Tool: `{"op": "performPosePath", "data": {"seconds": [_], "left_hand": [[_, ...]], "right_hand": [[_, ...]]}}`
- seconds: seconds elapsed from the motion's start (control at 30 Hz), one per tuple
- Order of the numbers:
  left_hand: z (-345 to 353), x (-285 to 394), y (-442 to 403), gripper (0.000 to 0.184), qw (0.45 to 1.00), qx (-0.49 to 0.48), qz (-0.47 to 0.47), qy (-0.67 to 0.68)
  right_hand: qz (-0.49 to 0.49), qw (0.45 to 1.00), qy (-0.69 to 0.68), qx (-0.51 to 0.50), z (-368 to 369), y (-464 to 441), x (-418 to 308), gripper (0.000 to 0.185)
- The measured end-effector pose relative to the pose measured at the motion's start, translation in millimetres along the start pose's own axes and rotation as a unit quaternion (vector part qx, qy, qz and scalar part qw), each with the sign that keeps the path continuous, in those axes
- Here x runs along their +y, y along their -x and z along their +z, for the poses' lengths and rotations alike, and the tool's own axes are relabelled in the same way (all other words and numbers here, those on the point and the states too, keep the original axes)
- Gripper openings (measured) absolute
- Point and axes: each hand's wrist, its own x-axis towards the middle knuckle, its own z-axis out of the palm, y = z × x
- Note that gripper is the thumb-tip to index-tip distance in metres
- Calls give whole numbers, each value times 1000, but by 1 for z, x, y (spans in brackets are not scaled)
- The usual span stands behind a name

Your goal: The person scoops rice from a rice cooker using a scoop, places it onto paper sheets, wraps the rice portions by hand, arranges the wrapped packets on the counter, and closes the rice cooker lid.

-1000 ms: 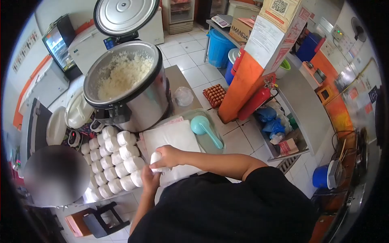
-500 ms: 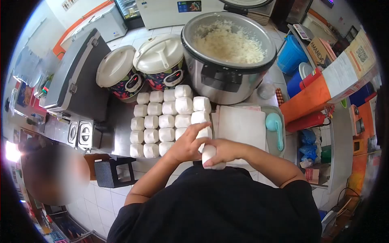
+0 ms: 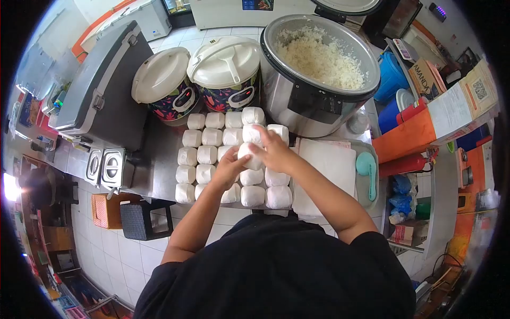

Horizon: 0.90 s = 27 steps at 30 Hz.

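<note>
Both my hands hold a white paper-wrapped packet above the right part of the packet rows. My left hand grips its left side, with the fingers bent around the paper. On the right side my right hand clasps it, thumb at the front and fingers toward the back. Beneath and around them, rows of similar wrapped packets stand close together on the metal table; my hands hide some of these. To the right of the rows lies a stack of white paper sheets.
A large open cooker full of rice stands behind the paper. Two lidded cookers and a grey cooler box are at the back left. A teal scoop lies on a tray at right.
My hands have carried the wrapped packet forward and left, from near my body to over the rows. The person's head at lower left has moved away, and my view has shifted slightly.
</note>
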Motion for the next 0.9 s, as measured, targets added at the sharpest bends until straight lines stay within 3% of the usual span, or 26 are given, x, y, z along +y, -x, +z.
{"op": "performPosePath", "data": {"seconds": [0.07, 0.13, 0.3, 0.4, 0.47, 0.5, 0.53, 0.6, 0.67, 0.83, 0.9], "left_hand": [[-12, -15, -10, 46, 999, 41, -1, 4], [-16, -25, -16, 50, 969, 164, -23, -181], [-5, -49, -26, 55, 968, 216, 8, -128], [-4, -63, -33, 54, 963, 234, 36, -128], [-2, -62, -32, 50, 957, 242, 41, -156], [-3, -60, -31, 48, 888, 257, 119, -362], [-1, -58, -32, 46, 772, 257, 194, -548], [4, -58, -32, 46, 791, 260, 165, -529], [20, -51, -26, 47, 796, 271, 125, -527], [24, -57, -27, 48, 789, 285, 129, -529], [24, -57, -28, 46, 795, 287, 117, -522]], "right_hand": [[25, 998, -6, 50, -33, 14, 5, 64], [44, 992, -9, 114, -62, 40, 27, 61], [221, 946, -19, 236, -122, 142, 115, 55], [264, 928, 44, 257, -153, 201, 152, 55], [212, 897, 236, 308, -159, 235, 185, 61], [217, 896, 234, 310, -157, 245, 190, 61], [263, 883, 256, 293, -157, 254, 196, 64], [307, 867, 278, 277, -150, 267, 213, 68], [300, 894, 187, 275, -130, 273, 241, 73], [285, 900, 140, 297, -141, 253, 247, 68], [248, 878, 31, 408, -175, 229, 226, 59]]}}
